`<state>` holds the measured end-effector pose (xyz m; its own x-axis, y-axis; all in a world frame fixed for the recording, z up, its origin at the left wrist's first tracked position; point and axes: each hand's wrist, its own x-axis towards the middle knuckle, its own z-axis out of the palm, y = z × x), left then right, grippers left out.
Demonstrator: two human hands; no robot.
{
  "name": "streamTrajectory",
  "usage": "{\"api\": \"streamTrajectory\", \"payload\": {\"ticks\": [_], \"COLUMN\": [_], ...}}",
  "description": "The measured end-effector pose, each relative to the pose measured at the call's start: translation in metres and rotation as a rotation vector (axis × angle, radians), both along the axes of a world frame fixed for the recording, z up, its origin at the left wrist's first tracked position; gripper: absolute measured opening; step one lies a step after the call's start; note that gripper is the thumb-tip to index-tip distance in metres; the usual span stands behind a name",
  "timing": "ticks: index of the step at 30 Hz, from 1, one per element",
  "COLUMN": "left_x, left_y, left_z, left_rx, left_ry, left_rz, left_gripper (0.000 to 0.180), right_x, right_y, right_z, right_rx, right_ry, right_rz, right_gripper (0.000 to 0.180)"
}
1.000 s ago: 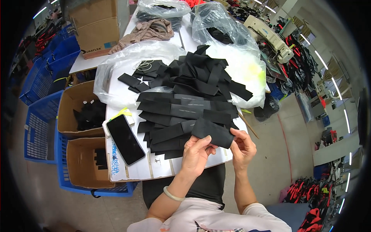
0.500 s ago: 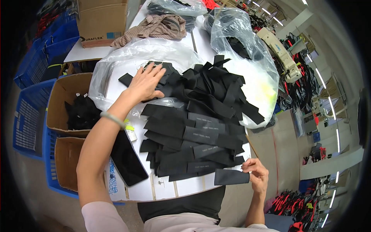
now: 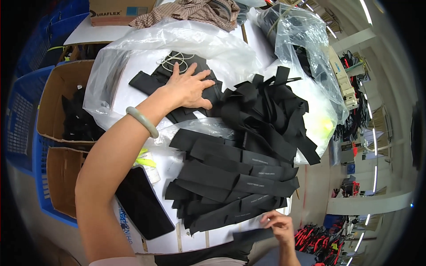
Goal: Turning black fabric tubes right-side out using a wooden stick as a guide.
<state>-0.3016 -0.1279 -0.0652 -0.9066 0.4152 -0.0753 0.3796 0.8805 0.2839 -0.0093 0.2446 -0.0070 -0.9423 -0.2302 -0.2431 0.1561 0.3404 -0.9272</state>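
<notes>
My left hand (image 3: 188, 88) is spread wide and rests on a pile of flat black strips (image 3: 146, 83) inside the mouth of a clear plastic bag. Loops of thin pale elastic (image 3: 178, 61) lie by its fingertips. At the table's near edge, my right hand (image 3: 280, 225) has its fingers bent, holding the end of a separate black strip (image 3: 249, 236), which is blurred by motion. Between my hands, overlapping black strips with pale print (image 3: 222, 170) lie in rows. Beyond them is a tangled heap of loose black strips (image 3: 266, 106).
A black phone (image 3: 144, 204) lies by my left forearm. Left of the table stand cardboard boxes (image 3: 66, 177) with black items and blue crates (image 3: 20, 128). Clear plastic bags (image 3: 306, 33), a checked cloth (image 3: 186, 14) and a carton (image 3: 117, 20) are at the back.
My right hand has moved nearer to me, taking the black strip past the table's edge. My left hand stays spread on the pile. The whole view has shifted.
</notes>
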Motion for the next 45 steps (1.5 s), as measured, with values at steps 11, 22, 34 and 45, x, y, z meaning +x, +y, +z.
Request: {"api": "streamTrajectory", "payload": {"ticks": [11, 22, 34, 45], "left_x": [0.008, -0.008, -0.007, -0.01], "left_y": [0.022, 0.002, 0.035, 0.026], "left_z": [0.005, 0.014, 0.007, 0.029], "left_rx": [0.028, 0.049, -0.012, 0.029], "left_ry": [-0.01, -0.097, 0.068, -0.123], "left_rz": [0.041, 0.039, 0.224, 0.264], "left_gripper": [0.085, 0.061, 0.094, 0.081], "right_x": [-0.182, -0.3, -0.301, -0.301], "right_y": [-0.125, -0.177, -0.162, -0.14], "right_z": [0.109, 0.082, 0.081, 0.075], "right_rx": [-0.027, 0.612, 0.489, 0.426], "right_ry": [0.59, 0.179, 0.217, 0.272], "right_rz": [0.715, 1.149, 1.21, 1.199], "right_gripper": [0.027, 0.012, 0.01, 0.009]}}
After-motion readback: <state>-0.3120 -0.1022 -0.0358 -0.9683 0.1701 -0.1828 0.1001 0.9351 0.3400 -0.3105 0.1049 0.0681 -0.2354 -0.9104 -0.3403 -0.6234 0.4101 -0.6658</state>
